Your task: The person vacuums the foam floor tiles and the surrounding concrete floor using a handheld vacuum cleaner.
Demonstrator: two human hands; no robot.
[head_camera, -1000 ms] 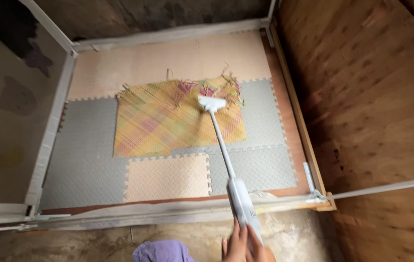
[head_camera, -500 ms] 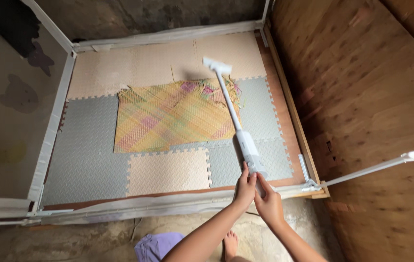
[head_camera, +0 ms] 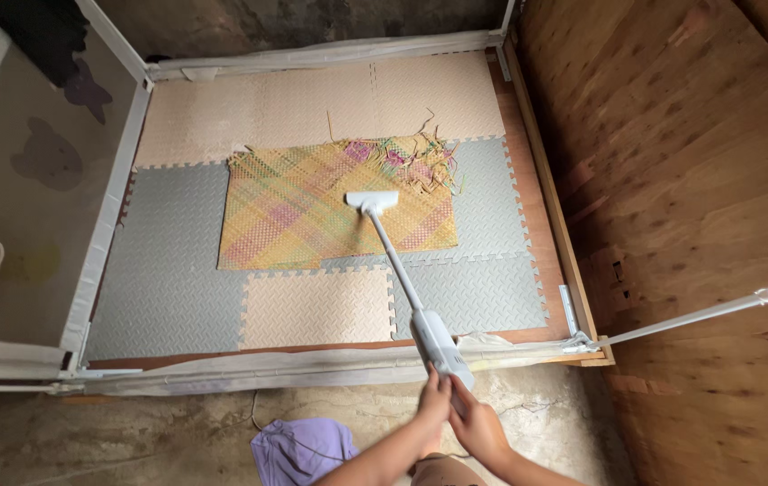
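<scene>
Soft even daylight, dim dark corners at top, sharp focus, wide-angle bending at edges

Foam mat floor (head_camera: 168,288) carries woven mat (head_camera: 312,216); vacuum head (head_camera: 372,201) on it.

Stick vacuum (head_camera: 406,288), white: one. Hands on its handle: two, left hand (head_camera: 433,403) and right hand (head_camera: 478,430). Woven straw mat (head_camera: 312,211), yellow with pink and green checks, frayed at the far edge: one. Foam floor tiles: two colours, grey (head_camera: 163,270) and beige (head_camera: 316,309); exact count unclear. White rod (head_camera: 690,317) jutting from the frame corner: one. Purple cloth (head_camera: 298,450): one.
</scene>
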